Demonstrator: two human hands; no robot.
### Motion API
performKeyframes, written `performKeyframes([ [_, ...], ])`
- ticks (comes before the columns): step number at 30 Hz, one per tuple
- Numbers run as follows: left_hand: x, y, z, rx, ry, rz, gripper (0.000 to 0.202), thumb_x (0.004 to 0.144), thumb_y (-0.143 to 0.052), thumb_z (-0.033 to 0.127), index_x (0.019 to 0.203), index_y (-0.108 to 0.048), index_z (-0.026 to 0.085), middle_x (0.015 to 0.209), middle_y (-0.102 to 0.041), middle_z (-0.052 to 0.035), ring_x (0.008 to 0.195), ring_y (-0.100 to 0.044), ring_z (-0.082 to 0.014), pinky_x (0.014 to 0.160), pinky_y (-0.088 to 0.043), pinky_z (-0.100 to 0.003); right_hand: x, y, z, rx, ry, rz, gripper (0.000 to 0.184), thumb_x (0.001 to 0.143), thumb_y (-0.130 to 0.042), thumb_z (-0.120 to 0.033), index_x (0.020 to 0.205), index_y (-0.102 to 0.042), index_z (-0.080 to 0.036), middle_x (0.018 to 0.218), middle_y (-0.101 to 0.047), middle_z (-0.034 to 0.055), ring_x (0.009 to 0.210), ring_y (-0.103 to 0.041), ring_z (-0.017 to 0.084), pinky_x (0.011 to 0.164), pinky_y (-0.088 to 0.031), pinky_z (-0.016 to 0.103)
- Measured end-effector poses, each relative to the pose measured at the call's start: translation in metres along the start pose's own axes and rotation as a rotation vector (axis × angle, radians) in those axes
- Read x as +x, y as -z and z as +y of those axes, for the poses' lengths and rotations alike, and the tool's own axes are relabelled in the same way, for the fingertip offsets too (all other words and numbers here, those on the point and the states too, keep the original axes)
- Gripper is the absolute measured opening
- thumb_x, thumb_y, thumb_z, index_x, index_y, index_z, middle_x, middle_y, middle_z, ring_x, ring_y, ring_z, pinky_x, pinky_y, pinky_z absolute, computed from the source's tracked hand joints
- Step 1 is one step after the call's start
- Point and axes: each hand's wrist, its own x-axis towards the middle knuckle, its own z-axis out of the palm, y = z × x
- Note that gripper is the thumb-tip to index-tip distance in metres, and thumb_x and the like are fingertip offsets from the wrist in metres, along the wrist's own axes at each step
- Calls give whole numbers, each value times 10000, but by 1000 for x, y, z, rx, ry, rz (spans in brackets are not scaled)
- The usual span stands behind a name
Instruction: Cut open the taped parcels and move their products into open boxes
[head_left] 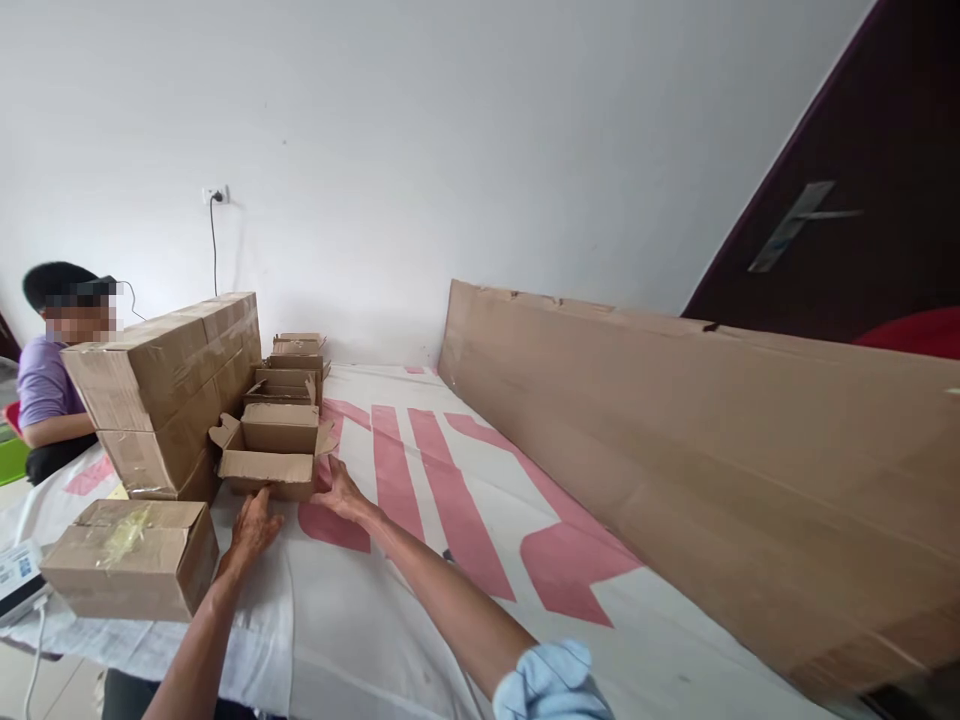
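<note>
An open cardboard box (pixel 271 465) sits on the covered table, its flaps spread and its inside facing up. My left hand (pixel 255 527) is at the box's lower front edge, fingertips against or very close to it, thumb apart. Beside the right side of the same box is my right hand (pixel 342 492), its fingers stretched towards the cardboard and seeming to touch it. Neither hand is wrapped round the box. Behind it, more open boxes (pixel 281 385) stand in a row running towards the wall.
Taped closed boxes (pixel 191 365) form a stack on the left. Nearer me lies a single taped box (pixel 124 570), with a white device (pixel 21 580) and cable beside it. A long cardboard panel (pixel 675 450) borders the table's right. Another person (pixel 52 385) sits far left.
</note>
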Motion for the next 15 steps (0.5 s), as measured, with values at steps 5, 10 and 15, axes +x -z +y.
performKeyframes([
  [5,-28,10,7,-53,-100,15,597,849,-714,146,1437,-655,238,1388,-703,-117,1291,-683,-296,1082,-542,-381,-71,53,-86,22,99,148,757,887,-730,-500,1551,-473,-244,1644,-462,180,1542,-455,388,1253,-439,593],
  [10,-61,18,15,-104,-185,1,619,873,-710,140,1482,-640,223,1420,-693,-112,1290,-678,-283,1141,-524,-408,-180,113,-244,198,828,164,870,893,-786,-720,1613,-454,-362,1699,-465,78,1543,-495,356,1220,-507,578],
  [15,-104,18,25,-138,-230,-9,584,923,-703,194,1503,-641,216,1433,-686,-128,1188,-721,-289,1018,-604,-399,-253,128,-323,154,1024,228,763,826,-805,-790,1502,-543,-551,1632,-523,-115,1592,-461,314,1267,-492,530],
])
